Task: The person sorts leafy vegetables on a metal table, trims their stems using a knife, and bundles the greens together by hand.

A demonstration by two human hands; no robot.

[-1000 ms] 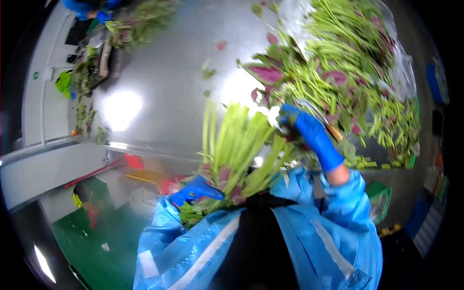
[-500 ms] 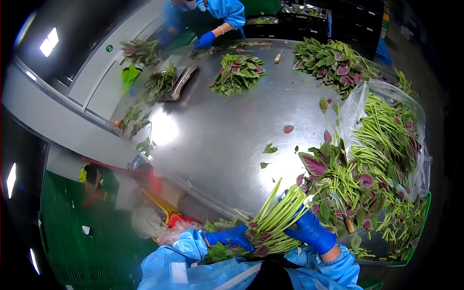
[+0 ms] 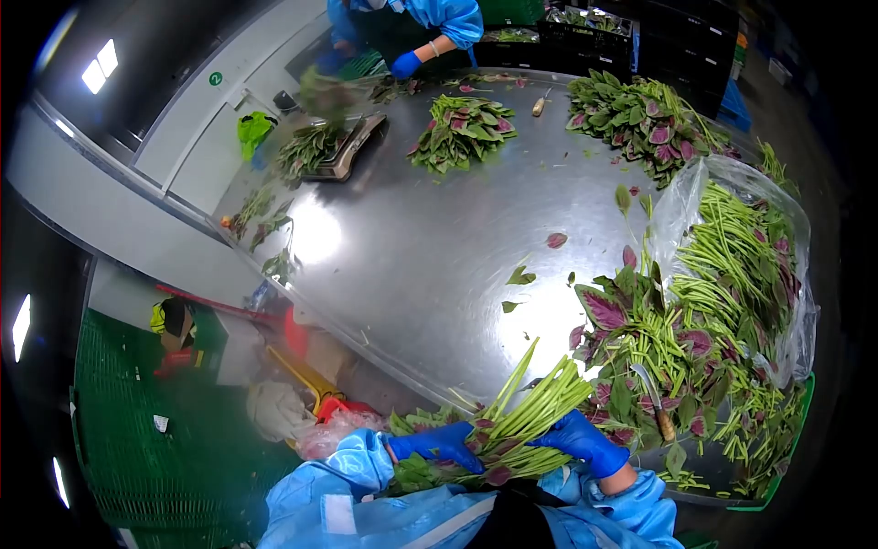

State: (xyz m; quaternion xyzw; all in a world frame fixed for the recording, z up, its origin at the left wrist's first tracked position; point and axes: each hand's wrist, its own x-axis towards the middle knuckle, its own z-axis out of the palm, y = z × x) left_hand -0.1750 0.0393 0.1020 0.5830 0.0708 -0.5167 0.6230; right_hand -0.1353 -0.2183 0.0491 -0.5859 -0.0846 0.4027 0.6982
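My left hand (image 3: 439,445), in a blue glove, is closed round the leafy lower part of a bunch of red-and-green amaranth (image 3: 540,407) close to my body. The bunch's pale green stems point up and to the right. My right hand (image 3: 585,443), gloved too, is closed on the right side of the stems, its fingertips partly hidden behind them. A knife with a curved blade and wooden handle (image 3: 665,424) lies on loose leaves and cut stems (image 3: 640,361) to the right of that hand. More leaves (image 3: 416,471) show under my left hand.
An open clear plastic bag (image 3: 675,215) of long stems stands on the right of the metal table (image 3: 412,265). Bunched amaranth (image 3: 462,133) and a leafy pile (image 3: 640,119) lie farther back, near a scale (image 3: 352,156). Across the table, a co-worker's gloved hand (image 3: 405,64) is visible.
My right hand has moved slightly down the stems, its fingers closing lower round the bunch. Across the table, the co-worker's blurred bunch has moved right, over the scale. The view has shifted slightly.
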